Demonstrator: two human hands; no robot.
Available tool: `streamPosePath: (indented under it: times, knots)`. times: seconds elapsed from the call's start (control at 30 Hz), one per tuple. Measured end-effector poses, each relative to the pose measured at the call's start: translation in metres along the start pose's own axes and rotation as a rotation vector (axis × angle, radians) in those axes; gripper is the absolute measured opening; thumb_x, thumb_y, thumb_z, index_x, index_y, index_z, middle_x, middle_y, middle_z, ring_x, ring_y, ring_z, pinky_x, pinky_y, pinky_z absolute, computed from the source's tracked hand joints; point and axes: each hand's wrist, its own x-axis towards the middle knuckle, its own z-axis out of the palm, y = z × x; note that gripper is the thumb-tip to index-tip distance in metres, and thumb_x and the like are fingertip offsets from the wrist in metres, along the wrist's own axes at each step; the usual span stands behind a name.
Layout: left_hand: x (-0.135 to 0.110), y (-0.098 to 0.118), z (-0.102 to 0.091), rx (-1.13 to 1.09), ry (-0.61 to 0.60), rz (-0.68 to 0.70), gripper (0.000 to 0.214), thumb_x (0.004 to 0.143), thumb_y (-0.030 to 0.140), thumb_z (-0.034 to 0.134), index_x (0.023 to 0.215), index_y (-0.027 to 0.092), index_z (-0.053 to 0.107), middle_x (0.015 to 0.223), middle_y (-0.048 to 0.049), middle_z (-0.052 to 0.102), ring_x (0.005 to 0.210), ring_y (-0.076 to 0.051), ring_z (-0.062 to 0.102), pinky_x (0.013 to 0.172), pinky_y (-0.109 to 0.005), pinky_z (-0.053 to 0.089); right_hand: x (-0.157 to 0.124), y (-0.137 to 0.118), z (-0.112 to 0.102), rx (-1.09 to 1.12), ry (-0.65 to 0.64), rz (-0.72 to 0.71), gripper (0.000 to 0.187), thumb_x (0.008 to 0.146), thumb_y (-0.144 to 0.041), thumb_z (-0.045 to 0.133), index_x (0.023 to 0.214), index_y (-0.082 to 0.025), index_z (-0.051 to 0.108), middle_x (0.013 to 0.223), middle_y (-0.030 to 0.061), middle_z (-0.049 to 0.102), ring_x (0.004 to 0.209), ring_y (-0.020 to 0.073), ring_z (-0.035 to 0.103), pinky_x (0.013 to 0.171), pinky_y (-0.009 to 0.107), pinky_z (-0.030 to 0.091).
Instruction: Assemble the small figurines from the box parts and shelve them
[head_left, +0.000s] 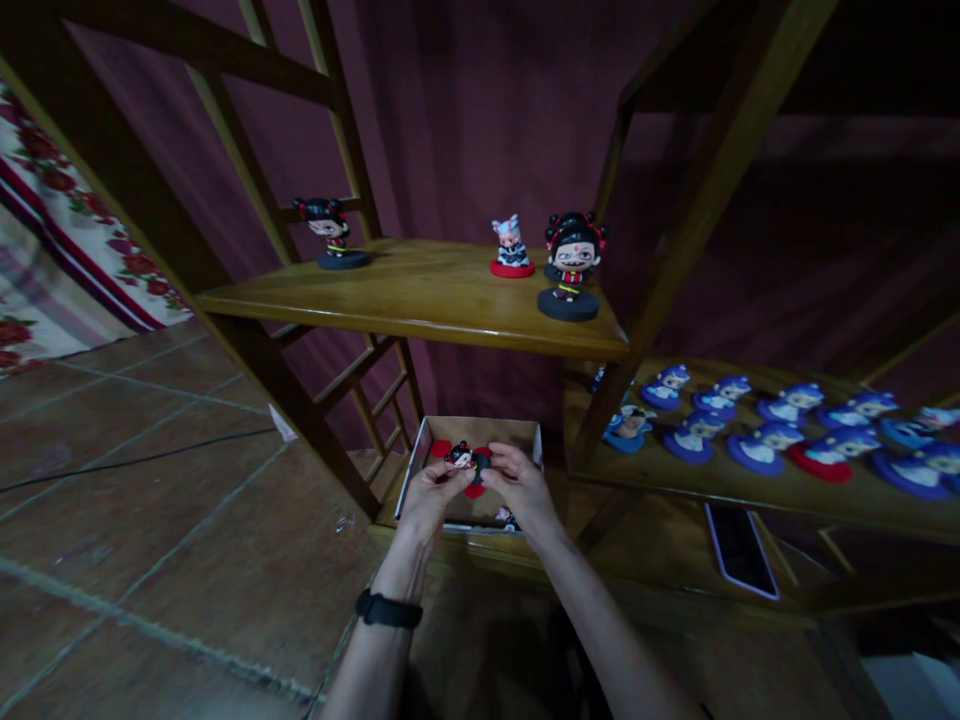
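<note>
Both my hands are over a shallow cardboard box [531,432] on the low shelf. Between them lies a black-haired figurine [462,458] with a dark round base, tipped on its side. My left hand [433,500] pinches the figurine near its head and body. My right hand [520,486] has its fingers on the dark base. Inside the box are red discs [440,449] and a small white-and-black figurine [504,514] near the front edge.
On the upper wooden shelf [420,290] stand a black-haired figurine [327,232] at left, a white-haired figurine [511,245] and a larger black-haired one [572,262] at right. Several blue-haired figurines [766,442] fill the right shelf. Below lies a phone [741,550]. A cable [150,462] crosses the floor.
</note>
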Motion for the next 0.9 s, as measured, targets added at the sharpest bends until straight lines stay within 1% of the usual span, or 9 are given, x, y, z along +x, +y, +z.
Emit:
streamPosePath:
  times: [0.07, 0.17, 0.3, 0.43, 0.6, 0.67, 0.77, 0.83, 0.9]
  knots:
    - [-0.001, 0.001, 0.001, -0.012, 0.002, 0.004, 0.03, 0.052, 0.02, 0.08, 0.079, 0.012, 0.07, 0.078, -0.0053, 0.07, 0.076, -0.015, 0.062, 0.08, -0.027, 0.044, 0.0, 0.001, 0.001, 0.031, -0.003, 0.014, 0.039, 0.059, -0.027, 0.07, 0.097, -0.022, 0.063, 0.084, 0.0015, 0.068, 0.078, 0.0166, 0.064, 0.076, 0.033, 0.052]
    - [-0.002, 0.0, 0.002, -0.038, 0.011, -0.001, 0.029, 0.051, 0.019, 0.08, 0.077, 0.012, 0.069, 0.078, -0.0048, 0.07, 0.075, -0.014, 0.063, 0.08, -0.027, 0.044, -0.001, 0.002, 0.003, 0.04, -0.01, 0.024, 0.035, 0.059, -0.028, 0.07, 0.094, -0.021, 0.065, 0.089, 0.003, 0.07, 0.082, 0.0179, 0.064, 0.078, 0.035, 0.051]
    - [-0.003, -0.004, 0.004, -0.045, 0.04, 0.002, 0.029, 0.051, 0.019, 0.08, 0.077, 0.012, 0.069, 0.08, -0.0051, 0.07, 0.076, -0.014, 0.063, 0.081, -0.027, 0.044, -0.003, 0.004, 0.006, 0.05, -0.007, -0.02, 0.034, 0.061, -0.027, 0.068, 0.094, -0.021, 0.066, 0.094, 0.0036, 0.07, 0.087, 0.0194, 0.064, 0.084, 0.037, 0.05]
    - [-0.001, -0.01, 0.007, -0.085, 0.11, 0.007, 0.03, 0.047, 0.018, 0.082, 0.074, 0.012, 0.069, 0.078, -0.0041, 0.07, 0.075, -0.014, 0.063, 0.08, -0.028, 0.045, -0.004, 0.005, 0.006, -0.016, 0.014, -0.058, 0.032, 0.064, -0.025, 0.066, 0.096, -0.021, 0.065, 0.094, 0.0043, 0.07, 0.088, 0.02, 0.065, 0.086, 0.039, 0.049]
    - [-0.001, -0.014, 0.01, -0.123, 0.139, 0.021, 0.029, 0.046, 0.015, 0.082, 0.071, 0.012, 0.068, 0.076, -0.0035, 0.07, 0.073, -0.013, 0.063, 0.078, -0.027, 0.046, -0.002, 0.01, 0.004, -0.077, 0.01, -0.065, 0.033, 0.066, -0.025, 0.065, 0.098, -0.021, 0.064, 0.096, 0.0051, 0.07, 0.087, 0.0206, 0.065, 0.085, 0.039, 0.049]
    - [-0.003, -0.013, 0.012, -0.12, 0.128, 0.009, 0.029, 0.046, 0.015, 0.082, 0.072, 0.012, 0.068, 0.076, -0.004, 0.07, 0.073, -0.013, 0.063, 0.075, -0.026, 0.047, -0.002, 0.011, 0.003, -0.051, 0.009, -0.065, 0.032, 0.065, -0.026, 0.065, 0.097, -0.022, 0.064, 0.097, 0.0049, 0.07, 0.088, 0.0205, 0.065, 0.085, 0.039, 0.05]
    - [-0.005, -0.008, 0.014, -0.141, 0.094, -0.039, 0.028, 0.048, 0.015, 0.081, 0.073, 0.012, 0.069, 0.076, -0.0039, 0.07, 0.069, -0.012, 0.062, 0.067, -0.023, 0.047, -0.002, 0.008, 0.003, 0.005, 0.021, -0.057, 0.031, 0.063, -0.026, 0.067, 0.094, -0.021, 0.065, 0.094, 0.0039, 0.07, 0.087, 0.0196, 0.064, 0.085, 0.038, 0.049]
    - [-0.006, -0.005, 0.014, -0.18, 0.08, -0.067, 0.026, 0.049, 0.014, 0.08, 0.072, 0.013, 0.068, 0.077, -0.0031, 0.07, 0.066, -0.011, 0.062, 0.062, -0.021, 0.047, -0.002, 0.005, 0.002, 0.037, 0.028, -0.024, 0.032, 0.061, -0.026, 0.068, 0.092, -0.02, 0.065, 0.091, 0.0037, 0.07, 0.085, 0.0189, 0.064, 0.085, 0.038, 0.049]
    - [-0.006, -0.003, 0.014, -0.208, 0.051, -0.091, 0.026, 0.051, 0.013, 0.08, 0.073, 0.013, 0.068, 0.08, -0.0036, 0.07, 0.067, -0.011, 0.062, 0.063, -0.02, 0.048, -0.003, 0.003, 0.001, 0.089, 0.024, 0.025, 0.034, 0.06, -0.028, 0.069, 0.093, -0.019, 0.065, 0.092, 0.0044, 0.07, 0.086, 0.0189, 0.063, 0.085, 0.038, 0.049]
